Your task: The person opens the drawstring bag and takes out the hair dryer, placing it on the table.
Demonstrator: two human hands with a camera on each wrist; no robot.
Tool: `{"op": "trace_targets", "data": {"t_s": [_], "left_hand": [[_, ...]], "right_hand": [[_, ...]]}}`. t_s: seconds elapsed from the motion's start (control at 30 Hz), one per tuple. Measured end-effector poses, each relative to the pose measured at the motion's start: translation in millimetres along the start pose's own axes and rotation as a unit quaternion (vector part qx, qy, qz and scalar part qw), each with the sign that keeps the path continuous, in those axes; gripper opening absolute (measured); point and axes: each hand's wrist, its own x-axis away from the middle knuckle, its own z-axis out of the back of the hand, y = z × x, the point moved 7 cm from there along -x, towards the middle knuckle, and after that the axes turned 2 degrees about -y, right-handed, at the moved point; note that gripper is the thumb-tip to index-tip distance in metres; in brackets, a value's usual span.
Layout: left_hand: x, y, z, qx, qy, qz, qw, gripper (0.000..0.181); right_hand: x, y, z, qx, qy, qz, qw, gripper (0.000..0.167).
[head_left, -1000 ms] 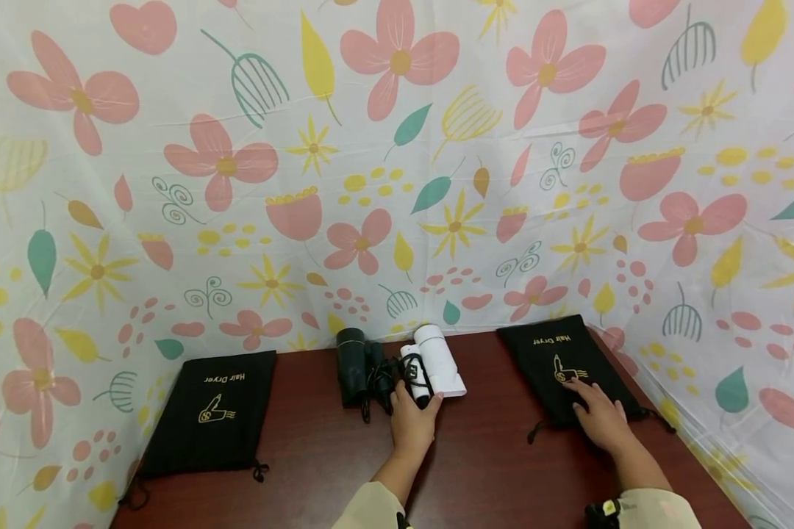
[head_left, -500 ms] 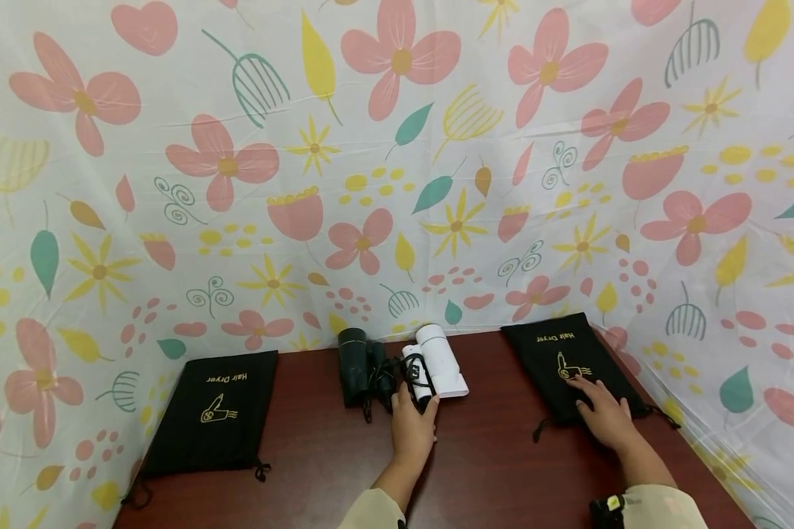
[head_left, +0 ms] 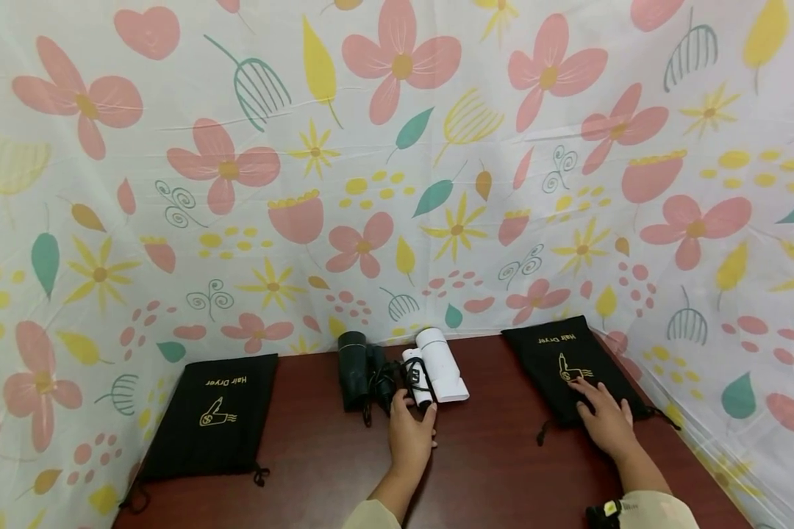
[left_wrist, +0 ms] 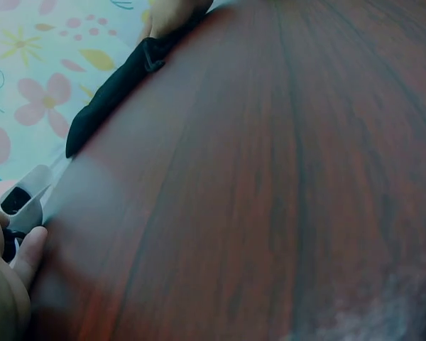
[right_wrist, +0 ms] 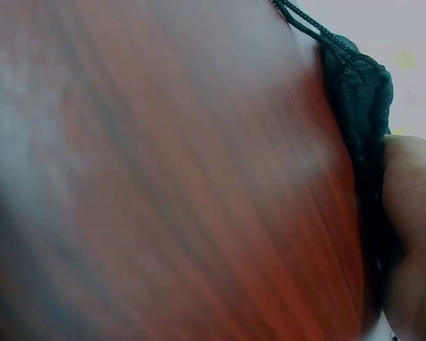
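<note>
A white folded hair dryer [head_left: 442, 367] lies at the back of the table, black cord wound about its handle. My left hand [head_left: 408, 444] holds the handle's near end between thumb and fingers; in the left wrist view the white hair dryer [left_wrist: 34, 195] shows only partly beyond the thumb. Just left of it lies a dark green folded hair dryer [head_left: 353, 371], its cord bundled. My right hand [head_left: 605, 425] rests with spread fingers on a black drawstring bag [head_left: 545, 349] lettered "Hair Dryer"; in the right wrist view the bag [right_wrist: 358, 106] appears edge-on.
A second black drawstring bag [head_left: 205, 433] with the same gold print lies flat at the left. Both bags' cords trail on the reddish-brown table [head_left: 490, 470]. A floral curtain [head_left: 397, 184] stands along the table's back and sides.
My left hand has drawn slightly back toward me along the white dryer's handle. The right hand stays on the bag. The dryers and bags keep their places.
</note>
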Motion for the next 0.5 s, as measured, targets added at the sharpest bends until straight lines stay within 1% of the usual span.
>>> {"op": "trace_targets", "data": {"t_s": [0.07,0.17,0.3,0.5], "left_hand": [[0.3,-0.1,0.2,-0.006,0.003,-0.005,1.0,0.055],[1.1,0.5,1.5,-0.028,0.017,-0.013,0.9994,0.046],[2.0,2.1,2.6,-0.059,0.031,-0.024,0.9975,0.043],[2.5,4.3,1.4,-0.065,0.017,-0.035,0.9971,0.047]], "right_hand": [[0.2,1.5,-1.4,0.001,0.006,-0.001,1.0,0.043],[1.0,3.1,-3.9,0.008,0.011,-0.002,0.9999,0.044],[2.8,2.5,-4.9,0.009,0.023,0.0,0.9997,0.044],[4.3,-2.1,-1.5,0.011,0.044,0.008,0.9989,0.043]]}}
